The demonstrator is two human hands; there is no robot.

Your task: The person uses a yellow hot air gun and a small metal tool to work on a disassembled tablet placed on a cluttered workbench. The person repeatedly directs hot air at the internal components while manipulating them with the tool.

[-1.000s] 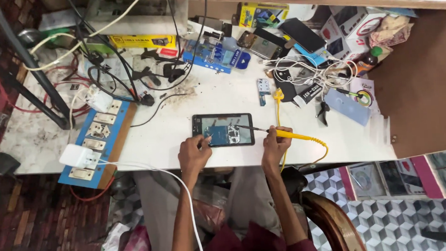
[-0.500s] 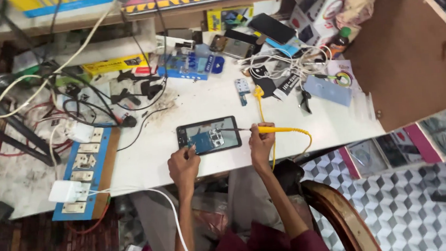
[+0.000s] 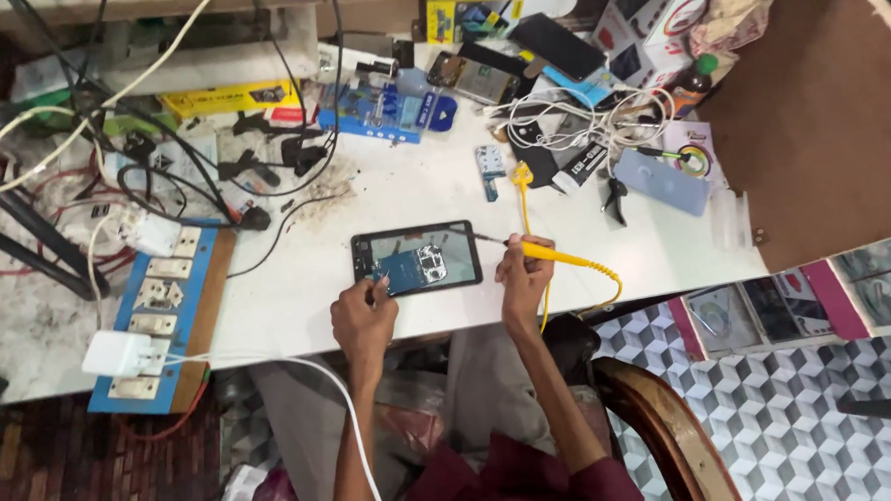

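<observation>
1. Opened phone [image 3: 417, 259], dark frame, blue and silvery insides showing, lies flat on the white bench, its near left corner under the left hand [image 3: 363, 319].
2. Yellow-handled soldering iron [image 3: 546, 253] sits gripped in the right hand [image 3: 523, 274], thin tip reaching left to the phone's right edge, yellow cord looping away right of the grip.

Both bare arms reach up from the bottom middle of the frame. The left hand [image 3: 362, 319] sits a bit left of the middle, palm down, fingers curled, with one finger poking forward. The right hand [image 3: 523, 275] is just to its right, fingers pinched tight together, wrist bent a little.
</observation>
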